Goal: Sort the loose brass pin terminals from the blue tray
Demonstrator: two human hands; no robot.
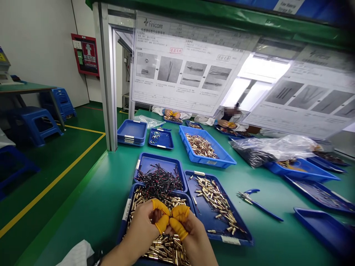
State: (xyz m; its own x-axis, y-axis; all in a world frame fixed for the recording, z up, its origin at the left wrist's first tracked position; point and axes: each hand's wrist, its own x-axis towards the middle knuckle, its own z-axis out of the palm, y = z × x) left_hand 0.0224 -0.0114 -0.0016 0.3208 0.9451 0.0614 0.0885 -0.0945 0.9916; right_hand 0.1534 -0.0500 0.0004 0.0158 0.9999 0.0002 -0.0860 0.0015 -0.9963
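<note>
My left hand (146, 223) and my right hand (188, 229) meet above a blue tray of gold metal sleeves (169, 251). Yellow finger cots cover the thumb and forefinger of each. Both pinches are closed, fingertip against fingertip, and whatever sits between them is hidden. Just beyond lies a tray heaped with short black and red wire leads (161, 177). To the right, another tray holds gold pieces with thin wires (216, 199).
Blue-handled pliers (259, 203) lie on the green table at right. Farther back stand a larger blue bin (219, 162) of gold parts, stacked trays (131, 131) and a plastic bag (277, 147). Instruction sheets (183, 88) hang ahead. Co-workers' hands (172, 113) show across the table.
</note>
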